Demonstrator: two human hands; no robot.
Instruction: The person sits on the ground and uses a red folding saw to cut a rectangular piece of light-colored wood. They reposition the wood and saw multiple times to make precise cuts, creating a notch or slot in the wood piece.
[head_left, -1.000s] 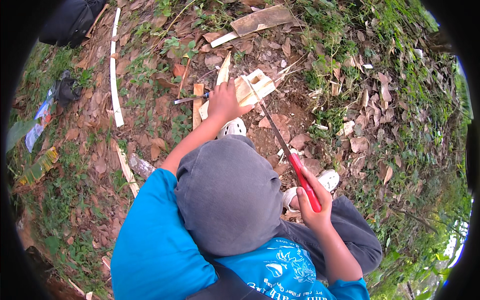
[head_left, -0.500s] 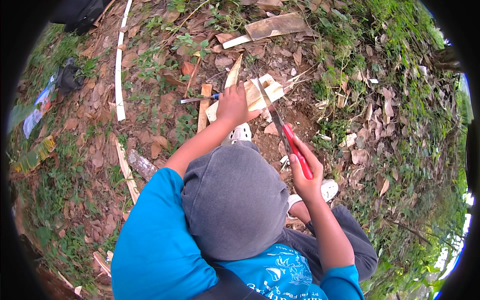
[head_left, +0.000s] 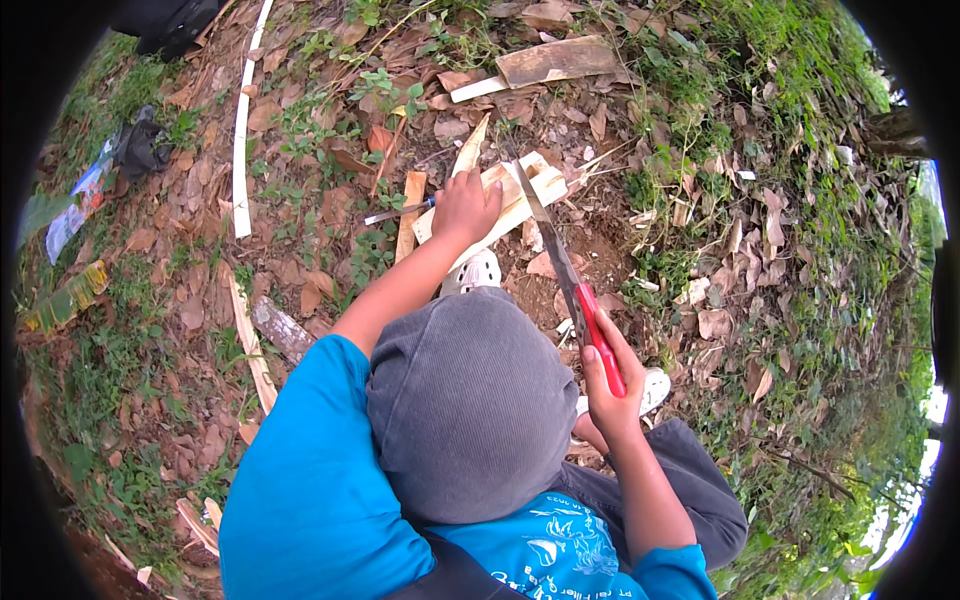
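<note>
My left hand (head_left: 470, 207) presses down on a pale split piece of wood (head_left: 545, 190), its fingers bent over the left part. In my right hand (head_left: 613, 385) is the red handle of a saw (head_left: 603, 345). Its long dark blade slants up and to the left across the wood, right of my left hand; the teeth are too small to make out. Beside my left hand lies a tool with a flat metal blade and a blue handle (head_left: 428, 203), partly hidden, resting across a narrow wood strip (head_left: 408, 225). A pointed wood sliver (head_left: 470, 145) sticks out beyond my fingers.
White perforated shoes (head_left: 474, 272) are close below the wood. Farther off lie a brown board (head_left: 558, 62), a long white strip (head_left: 240, 150), a pale split stick (head_left: 250, 340) and a short log (head_left: 283, 328). Dry leaves and low plants cover the ground.
My right hand and the saw have moved slightly back toward me, the blade sliding over the wood. My left hand stays on the wood.
</note>
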